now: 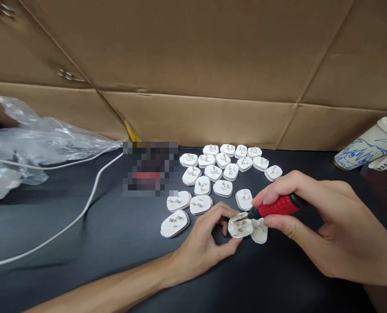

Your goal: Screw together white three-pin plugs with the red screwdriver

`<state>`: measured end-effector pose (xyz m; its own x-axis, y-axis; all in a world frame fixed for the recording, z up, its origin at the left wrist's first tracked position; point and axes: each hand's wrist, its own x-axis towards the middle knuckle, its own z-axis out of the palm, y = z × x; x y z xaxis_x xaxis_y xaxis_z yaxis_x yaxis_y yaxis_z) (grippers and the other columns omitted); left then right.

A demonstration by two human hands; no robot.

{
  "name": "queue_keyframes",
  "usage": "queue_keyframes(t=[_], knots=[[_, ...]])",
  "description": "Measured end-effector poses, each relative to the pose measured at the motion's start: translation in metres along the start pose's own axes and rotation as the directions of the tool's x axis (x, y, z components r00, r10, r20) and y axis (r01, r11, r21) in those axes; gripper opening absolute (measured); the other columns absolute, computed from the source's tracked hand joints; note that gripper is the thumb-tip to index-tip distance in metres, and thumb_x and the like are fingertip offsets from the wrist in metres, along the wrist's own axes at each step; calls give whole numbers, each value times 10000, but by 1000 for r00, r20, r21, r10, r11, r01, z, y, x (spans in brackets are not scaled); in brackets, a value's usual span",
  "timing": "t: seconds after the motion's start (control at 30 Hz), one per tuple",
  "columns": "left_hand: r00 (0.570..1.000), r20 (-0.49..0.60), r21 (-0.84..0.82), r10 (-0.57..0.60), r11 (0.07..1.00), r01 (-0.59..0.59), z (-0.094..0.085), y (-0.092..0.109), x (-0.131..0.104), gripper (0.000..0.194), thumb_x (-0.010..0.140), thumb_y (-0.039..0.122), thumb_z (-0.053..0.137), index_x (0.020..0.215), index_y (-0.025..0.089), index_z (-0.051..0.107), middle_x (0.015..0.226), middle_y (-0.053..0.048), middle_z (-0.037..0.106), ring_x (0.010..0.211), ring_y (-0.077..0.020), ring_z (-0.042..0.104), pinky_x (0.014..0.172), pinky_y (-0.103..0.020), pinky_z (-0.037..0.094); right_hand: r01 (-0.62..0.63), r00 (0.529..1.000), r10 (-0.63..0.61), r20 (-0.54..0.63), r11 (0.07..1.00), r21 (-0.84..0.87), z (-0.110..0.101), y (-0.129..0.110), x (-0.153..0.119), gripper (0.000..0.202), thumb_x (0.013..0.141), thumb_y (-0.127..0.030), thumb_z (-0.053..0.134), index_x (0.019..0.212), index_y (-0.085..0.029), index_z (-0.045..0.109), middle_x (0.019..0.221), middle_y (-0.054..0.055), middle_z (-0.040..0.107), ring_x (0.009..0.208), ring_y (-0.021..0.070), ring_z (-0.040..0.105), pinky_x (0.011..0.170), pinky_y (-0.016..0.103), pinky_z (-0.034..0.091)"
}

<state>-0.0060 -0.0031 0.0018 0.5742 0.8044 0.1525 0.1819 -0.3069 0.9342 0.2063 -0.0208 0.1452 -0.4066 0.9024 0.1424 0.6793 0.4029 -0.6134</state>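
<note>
Soft, bright light glints off clear plastic (pixel 56 134); one patch (pixel 150 167) is pixelated.

the left hand (pixel 201 245) is ungloved, with slender fingers and a narrow bare wrist; its slim forearm (pixel 131 282), bare too, reaches the frame's edge near seven o'clock. the right hand (pixel 330 226), toward four o'clock, is also ungloved, broad across its back, with a short thumbnail (pixel 277 224).

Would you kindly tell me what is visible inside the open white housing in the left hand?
Inside the open white housing, several small metal parts show, some gold-coloured. The red-handled tool reaches over its upper part, so whatever lies directly beneath the tip is hidden.
</note>
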Motion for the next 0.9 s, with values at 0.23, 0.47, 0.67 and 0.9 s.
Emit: queue_keyframes(t=[0.23, 0.47, 0.67, 0.9], knots=[[1000, -4, -100, 10, 995, -10, -1, 1, 4, 236, 799, 118, 674, 1016, 195, 622, 991, -35, 682, 852, -177, 659, 706, -266, 547, 7, 992, 7, -122, 993, 119, -14, 8, 0, 102, 907, -243, 655, 974, -286, 592, 972, -36, 739, 832, 141, 705, 667, 219, 562], [1000, 11, -151, -16, 988, 18, -1, 4, 4, 274, 781, 101, 675, 1034, 193, 625, 1069, -67, 715, 970, -220, 689, 802, -317, 579, -97, 991, 97, -94, 995, 4, -17, 13, 0, 51, 909, -297, 639, 931, -262, 609, 811, -15, 721, 690, 165, 681, 528, 252, 509], [1000, 7, -138, -10, 990, 11, -1, 1, 3, 290, 781, 99, 677, 1050, 197, 630, 1082, -66, 714, 975, -217, 691, 788, -303, 579, -79, 997, 79, 0, 997, -25, -11, 15, 6, 30, 940, -264, 587, 939, -234, 587, 805, -12, 722, 677, 150, 676, 524, 240, 479], [1000, 15, -133, -10, 991, 12, -1, 4, 4, 304, 772, 83, 670, 1051, 198, 629, 1072, -53, 704, 952, -200, 687, 758, -284, 571, -78, 997, 79, 19, 996, -34, -12, 14, 5, 45, 942, -284, 599, 961, -244, 600, 845, -20, 726, 711, 143, 682, 592, 241, 505]])
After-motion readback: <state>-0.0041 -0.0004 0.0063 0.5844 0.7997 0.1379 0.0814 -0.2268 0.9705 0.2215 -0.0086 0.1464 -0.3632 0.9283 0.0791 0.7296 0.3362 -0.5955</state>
